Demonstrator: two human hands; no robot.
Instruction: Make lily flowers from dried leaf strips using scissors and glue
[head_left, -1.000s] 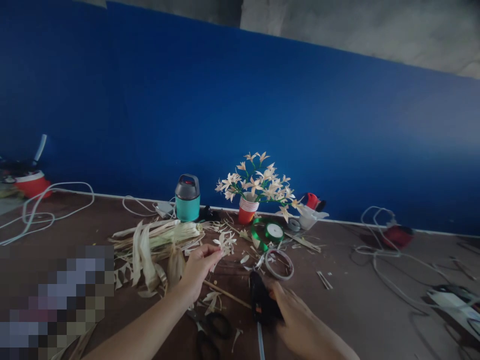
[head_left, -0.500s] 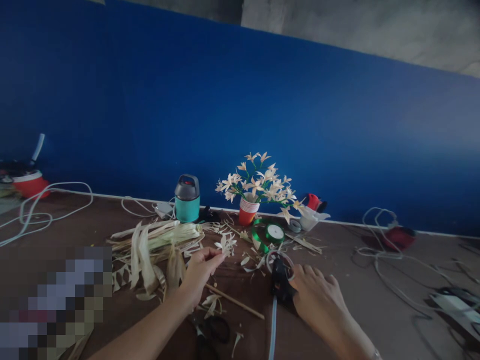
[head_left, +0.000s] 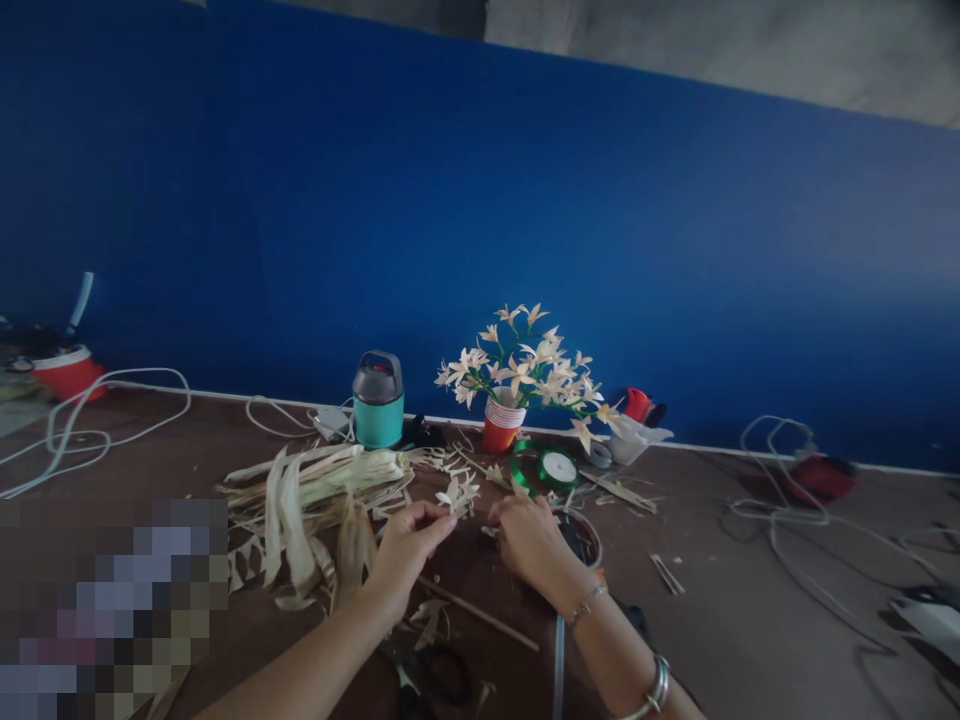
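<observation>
My left hand point(head_left: 409, 545) pinches the stem of a small pale handmade flower point(head_left: 459, 493) just above the brown table point(head_left: 720, 610). My right hand point(head_left: 529, 540) is close to its right, back turned to me, fingers curled down near the flower; what they hold is hidden. A clear glue stick point(head_left: 559, 655) and the black glue gun point(head_left: 637, 620) show beside my right wrist. A tape ring point(head_left: 594, 532) lies partly behind that hand.
A red paper cup point(head_left: 501, 428) of finished pale flowers point(head_left: 525, 365) stands behind, beside a teal jar point(head_left: 377, 400) and a green ribbon spool point(head_left: 553, 468). Dried leaf strips point(head_left: 315, 485) lie left. Scissors point(head_left: 439, 678) and a thin stick point(head_left: 480, 613) are near. Cables point(head_left: 82, 425) cross the table's left side.
My right hand carried the glue gun forward from the near edge, then let it go and moved left up to the flower. My left hand stayed on the flower.
</observation>
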